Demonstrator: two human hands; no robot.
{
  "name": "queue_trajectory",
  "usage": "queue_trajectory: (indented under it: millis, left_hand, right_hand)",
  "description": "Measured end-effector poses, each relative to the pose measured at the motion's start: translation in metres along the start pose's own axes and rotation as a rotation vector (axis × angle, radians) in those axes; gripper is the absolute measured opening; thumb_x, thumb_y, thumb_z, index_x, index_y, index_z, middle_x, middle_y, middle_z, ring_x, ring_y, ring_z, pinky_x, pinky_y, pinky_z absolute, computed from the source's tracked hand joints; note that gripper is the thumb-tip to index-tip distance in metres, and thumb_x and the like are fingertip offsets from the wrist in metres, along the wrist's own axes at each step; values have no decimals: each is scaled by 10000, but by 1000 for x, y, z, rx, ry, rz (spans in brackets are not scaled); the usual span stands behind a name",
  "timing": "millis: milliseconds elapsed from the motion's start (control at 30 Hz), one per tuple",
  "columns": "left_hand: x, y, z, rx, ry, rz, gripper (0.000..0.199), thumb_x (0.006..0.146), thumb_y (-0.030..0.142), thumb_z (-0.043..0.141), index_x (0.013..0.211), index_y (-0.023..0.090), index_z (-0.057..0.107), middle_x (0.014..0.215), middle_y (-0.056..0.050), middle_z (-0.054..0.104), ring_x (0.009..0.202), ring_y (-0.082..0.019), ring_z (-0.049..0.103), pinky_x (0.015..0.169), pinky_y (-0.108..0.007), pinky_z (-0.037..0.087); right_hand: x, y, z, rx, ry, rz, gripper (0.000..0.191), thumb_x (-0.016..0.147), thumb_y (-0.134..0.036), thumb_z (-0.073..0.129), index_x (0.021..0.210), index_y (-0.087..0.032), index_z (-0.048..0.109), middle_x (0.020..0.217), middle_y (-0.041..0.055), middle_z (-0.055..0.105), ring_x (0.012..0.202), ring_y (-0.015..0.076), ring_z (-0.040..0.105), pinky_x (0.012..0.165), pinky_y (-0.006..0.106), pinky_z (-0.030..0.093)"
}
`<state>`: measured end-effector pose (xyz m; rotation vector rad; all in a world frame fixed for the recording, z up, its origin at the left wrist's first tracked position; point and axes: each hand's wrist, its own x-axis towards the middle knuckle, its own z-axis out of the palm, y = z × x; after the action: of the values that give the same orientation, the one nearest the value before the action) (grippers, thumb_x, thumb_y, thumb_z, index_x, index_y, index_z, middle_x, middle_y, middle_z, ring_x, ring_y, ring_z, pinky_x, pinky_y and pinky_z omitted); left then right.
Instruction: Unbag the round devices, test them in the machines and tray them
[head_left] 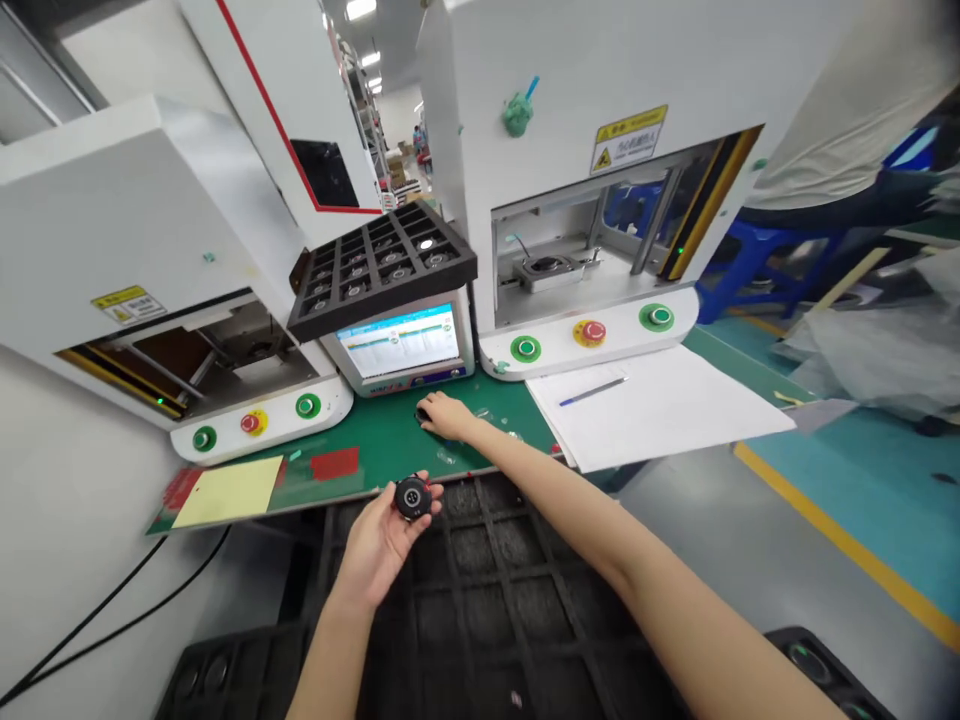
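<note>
My left hand grips a round black smartwatch case between thumb and fingers, its back with a small ringed centre turned up to me. It is held just off the front edge of the green bench, above a black compartment tray. Farther forward, my right hand rests on the bench below the monitor. Its fingers are curled on a small dark object, mostly covered, whose kind I cannot make out. Bits of clear film lie close to that hand.
White press machines with buttons stand left and right. A black tray of round parts sits atop the monitor. White paper with a pen lies right, a yellow sheet left. A person sits at the right.
</note>
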<state>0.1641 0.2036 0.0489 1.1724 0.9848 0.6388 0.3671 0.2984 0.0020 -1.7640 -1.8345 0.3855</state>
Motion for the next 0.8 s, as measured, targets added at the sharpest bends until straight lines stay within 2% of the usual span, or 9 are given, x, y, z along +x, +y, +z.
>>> queue_trajectory:
  millis: [67,133,200,267,300,400,467,567,800]
  left_hand:
    - [-39,-9,6,-236,35,-50,327,841,353,698,1046,100,674,1007,-158,765,815,-165,734,705,-201,588]
    - [-70,-20,9,-316,90,0,294,753,356,806,907,134,690,960,-116,774,736,-134,711,646,-169,566]
    - [-95,-35,9,-273,168,82,254,777,375,789,837,147,693,945,-91,773,702,-117,693,623,-160,556]
    - [-116,-52,7,-214,239,145,213,825,372,743,867,164,717,940,-67,767,704,-114,697,639,-165,567]
    - [-125,-61,6,-195,260,169,194,839,363,729,897,178,729,926,-52,765,708,-116,704,653,-172,576]
    - [-145,-82,5,-156,260,247,139,871,320,696,965,231,747,866,-11,760,724,-121,725,694,-180,590]
    - [-152,-88,6,-80,230,311,120,881,276,684,981,265,750,852,12,759,763,-108,725,726,-153,574]
    - [-158,-88,9,49,168,381,129,875,238,689,978,285,750,853,35,756,790,-82,704,744,-109,538]
    - [-164,-86,5,207,155,418,150,875,198,674,983,280,737,835,38,734,728,-76,669,653,-103,507]
  right_hand:
    - [-23,-19,-1,73,73,24,248,947,-288,608,1157,-157,621,1202,87,638,1056,215,640,907,433,549]
    - [-62,-42,1,160,144,43,171,966,-204,548,1100,-141,633,1148,95,663,1042,205,650,907,406,553]
    - [-117,-67,5,263,169,38,195,984,-158,455,1003,-145,649,1015,90,700,940,175,679,841,323,575]
    - [-178,-91,7,381,168,-2,141,954,-190,518,894,-177,645,871,40,700,808,142,685,737,246,584]
    - [-206,-102,8,543,239,-53,95,920,-174,568,866,-185,645,840,29,696,772,134,681,702,223,580]
    - [-266,-128,9,860,347,-7,128,835,-92,655,860,-217,659,793,-9,688,736,105,679,680,167,572]
    - [-284,-139,11,970,379,85,195,797,-44,674,859,-228,668,785,-16,688,742,101,683,690,156,576]
    - [-294,-147,16,1037,419,154,227,770,-14,691,841,-228,669,782,-10,692,756,107,684,705,162,582]
    - [-303,-150,21,990,426,126,262,767,20,686,852,-227,665,798,-11,695,769,100,678,720,160,577]
